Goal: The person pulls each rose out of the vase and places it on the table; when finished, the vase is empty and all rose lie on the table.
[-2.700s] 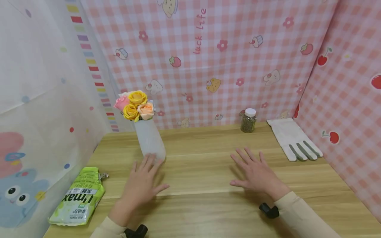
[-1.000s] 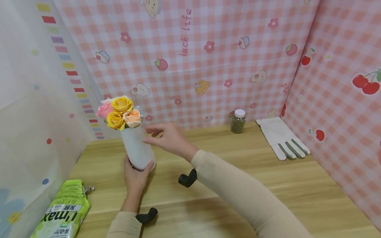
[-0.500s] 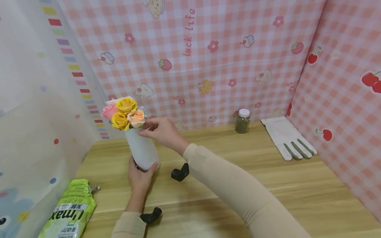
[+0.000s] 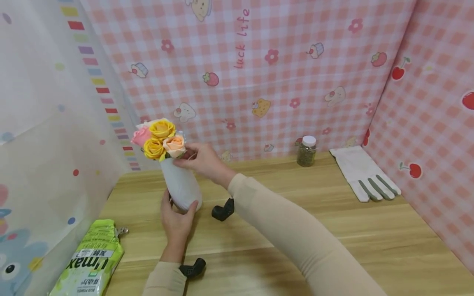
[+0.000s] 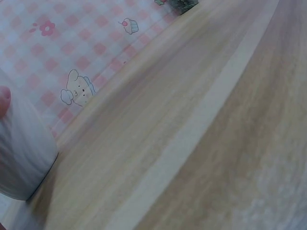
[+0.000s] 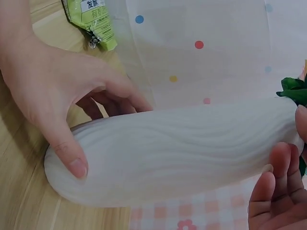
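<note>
A white ribbed vase (image 4: pixel 182 183) holding yellow, pink and peach roses (image 4: pixel 162 128) stands at the left of the table. My left hand (image 4: pixel 177 220) grips its lower part, thumb on the near side and fingers round the far side; the right wrist view shows this hand (image 6: pixel 62 91) on the vase (image 6: pixel 168 153). At the vase's mouth, just under the peach rose (image 4: pixel 174 146), my right hand (image 4: pixel 207 162) has its thumb and fingers curled in. Green leaves (image 6: pixel 293 91) show by its fingers; what they pinch is hidden.
A green bag (image 4: pixel 90 259) with a metal clip lies at the left on the wooden table (image 4: pixel 281 222). A white-lidded jar (image 4: pixel 306 153) stands at the back right, beside a white glove (image 4: pixel 364 172). Patterned cloth walls (image 4: pixel 281 82) rise behind and at both sides.
Both hands, earlier spread flat over the table, have moved to the vase. My left hand has taken hold of its base; my right has crossed leftward and closed in at the vase's mouth.
</note>
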Action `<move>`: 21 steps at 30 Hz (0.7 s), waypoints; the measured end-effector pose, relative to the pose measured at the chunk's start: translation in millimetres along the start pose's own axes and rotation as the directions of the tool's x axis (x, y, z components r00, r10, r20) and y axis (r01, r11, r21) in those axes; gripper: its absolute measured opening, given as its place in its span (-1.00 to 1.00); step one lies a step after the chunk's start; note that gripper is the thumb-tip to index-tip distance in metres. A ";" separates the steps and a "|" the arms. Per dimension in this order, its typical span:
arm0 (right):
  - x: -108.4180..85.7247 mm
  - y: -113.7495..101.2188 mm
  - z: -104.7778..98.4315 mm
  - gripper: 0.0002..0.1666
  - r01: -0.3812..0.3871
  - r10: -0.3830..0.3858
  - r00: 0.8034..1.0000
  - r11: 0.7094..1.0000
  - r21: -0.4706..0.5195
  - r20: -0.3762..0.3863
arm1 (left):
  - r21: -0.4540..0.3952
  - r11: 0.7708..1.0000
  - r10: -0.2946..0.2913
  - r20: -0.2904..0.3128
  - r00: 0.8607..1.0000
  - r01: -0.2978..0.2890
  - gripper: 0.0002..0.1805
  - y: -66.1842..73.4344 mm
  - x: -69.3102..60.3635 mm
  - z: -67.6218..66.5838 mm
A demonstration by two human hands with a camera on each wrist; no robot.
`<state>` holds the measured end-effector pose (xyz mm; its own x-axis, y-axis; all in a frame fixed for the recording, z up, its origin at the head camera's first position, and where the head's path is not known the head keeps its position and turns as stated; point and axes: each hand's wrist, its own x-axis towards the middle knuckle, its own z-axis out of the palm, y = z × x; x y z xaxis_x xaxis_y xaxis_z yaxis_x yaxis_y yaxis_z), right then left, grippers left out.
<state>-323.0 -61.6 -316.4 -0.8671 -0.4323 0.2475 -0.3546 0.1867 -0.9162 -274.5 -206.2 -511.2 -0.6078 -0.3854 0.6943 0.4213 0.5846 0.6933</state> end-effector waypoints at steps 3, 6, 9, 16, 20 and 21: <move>1.6 0.3 2.1 -0.55 -0.041 0.040 0.999 0.998 0.046 0.023 | 0.013 1.000 0.013 -0.005 1.000 -0.012 0.00 -1.4 -0.1 0.7; 2.5 -0.9 4.4 -0.50 -0.094 0.091 0.995 0.992 0.085 0.040 | 0.018 1.000 0.018 -0.001 1.000 -0.018 -0.01 -2.8 -0.7 1.0; 2.5 -4.2 5.4 -0.58 -0.142 0.138 0.989 0.983 0.120 0.046 | 0.015 1.000 0.021 0.003 1.000 -0.021 -0.01 -3.1 -0.6 1.2; 4.4 -7.2 7.7 -0.75 -0.186 0.183 0.982 0.956 0.226 0.037 | 0.014 1.000 0.014 -0.013 1.000 -0.014 -0.01 -1.9 -1.7 1.4; 4.2 -11.2 7.7 -0.80 -0.160 0.159 0.987 0.952 0.259 0.025 | 0.015 1.000 0.011 -0.020 1.000 -0.011 0.00 -0.4 -1.8 0.8; 4.4 -12.1 7.7 -0.81 -0.141 0.140 0.990 0.952 0.272 0.022 | 0.016 1.000 0.012 -0.020 1.000 -0.011 0.00 -0.1 -1.4 0.5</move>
<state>-319.8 -72.5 -306.7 -0.9002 -0.4215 0.1098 -0.1204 -0.0015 -0.9927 -274.1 -205.4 -512.3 -0.5889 -0.3930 0.7062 0.4175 0.6002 0.6822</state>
